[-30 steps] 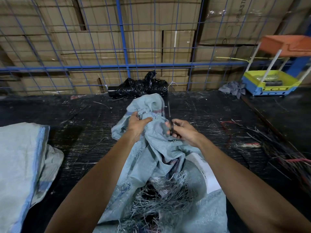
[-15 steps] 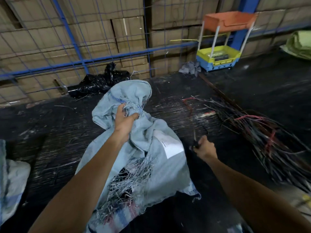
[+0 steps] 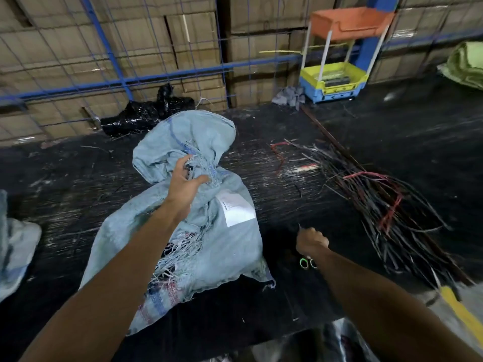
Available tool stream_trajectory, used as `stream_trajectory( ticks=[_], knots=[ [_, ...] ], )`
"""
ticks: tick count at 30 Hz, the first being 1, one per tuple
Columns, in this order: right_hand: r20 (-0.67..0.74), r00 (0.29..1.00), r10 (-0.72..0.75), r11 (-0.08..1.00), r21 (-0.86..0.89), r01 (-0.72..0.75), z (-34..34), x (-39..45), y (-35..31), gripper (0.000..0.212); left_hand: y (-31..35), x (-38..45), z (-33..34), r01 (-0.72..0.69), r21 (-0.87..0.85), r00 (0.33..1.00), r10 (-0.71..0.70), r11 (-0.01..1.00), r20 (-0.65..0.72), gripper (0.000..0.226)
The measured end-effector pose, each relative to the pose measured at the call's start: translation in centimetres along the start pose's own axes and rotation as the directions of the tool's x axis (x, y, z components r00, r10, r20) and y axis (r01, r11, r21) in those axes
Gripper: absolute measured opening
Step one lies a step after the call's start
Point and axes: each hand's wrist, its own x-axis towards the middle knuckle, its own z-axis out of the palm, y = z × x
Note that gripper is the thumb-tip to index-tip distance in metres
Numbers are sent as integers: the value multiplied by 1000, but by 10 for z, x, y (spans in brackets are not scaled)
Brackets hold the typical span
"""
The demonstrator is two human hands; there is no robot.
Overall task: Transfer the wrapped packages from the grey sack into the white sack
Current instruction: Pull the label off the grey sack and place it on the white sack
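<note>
Since the earlier frames the right hand (image 3: 311, 242) has left the sack's neck and dropped to the lower right of centre, carrying scissors away from it.

At the far left edge lies the white sack (image 3: 15, 246), slumped on the bench (image 3: 274, 176). In the middle the grey sack (image 3: 209, 231) runs lengthwise from lower centre up to its bunched neck, where the left hand (image 3: 183, 186) rests with fingers (image 3: 183, 163) spread loosely in frayed threads. No packages show; they are presumably inside. The left hand is nearer the mouth. The right hand is fisted on a thin tool, green loops just beneath it. Farther right, cut straps (image 3: 386, 205) sprawl.
</note>
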Motion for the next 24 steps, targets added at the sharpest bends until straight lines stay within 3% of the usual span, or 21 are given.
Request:
stream_trajectory(
  ticks=[2, 5, 7, 9, 11, 14, 16, 18, 20, 22, 24],
  knots=[
    [-106, 972, -212, 943, 240, 232, -26, 6, -33, 25, 4, -10, -3, -9, -28, 1000, 9, 1000, -4, 66],
    [-354, 836, -421, 563, 621, 546, -68, -6, -105, 22, 9, -20, -10, 15, -72, 1000, -16, 997, -8, 48],
    [-362, 783, -506, 331, 757, 564, -92, -28, -151, 34, 10, -23, -14, 61, -206, 997, -51, 977, 54, 46],
    [-359, 725, -588, 255, 768, 587, -106, -44, -193, 37, 9, -19, -28, 52, -274, 998, -39, 960, 52, 55],
    [-432, 706, -561, 257, 720, 645, -115, -52, -221, 32, 12, -13, -45, -9, -139, 1000, 8, 990, -12, 63],
    [-477, 740, -474, 196, 763, 617, -121, -49, -251, 19, 20, -3, -70, -119, -41, 992, 118, 992, -34, 69],
    [-456, 779, -431, 143, 817, 558, -124, -50, -267, 11, 22, 9, -93, -157, -18, 985, 155, 987, -82, 61],
    [-413, 842, -346, 32, 892, 450, -130, -52, -278, 15, 22, 29, -125, -169, 27, 951, 171, 985, -259, 42],
    [-346, 900, -266, -135, 937, 321, -137, -53, -290, 24, 24, 47, -166, -58, 145, 899, 115, 988, -423, 34],
    [-304, 916, -263, -175, 948, 264, -141, -55, -302, 26, 27, 58, -190, -14, 256, 938, 101, 967, -332, 22],
    [-292, 902, -320, -162, 954, 251, -142, -62, -321, 27, 38, 64, -188, -30, 250, 998, 43, 968, -46, 6]
  ],
)
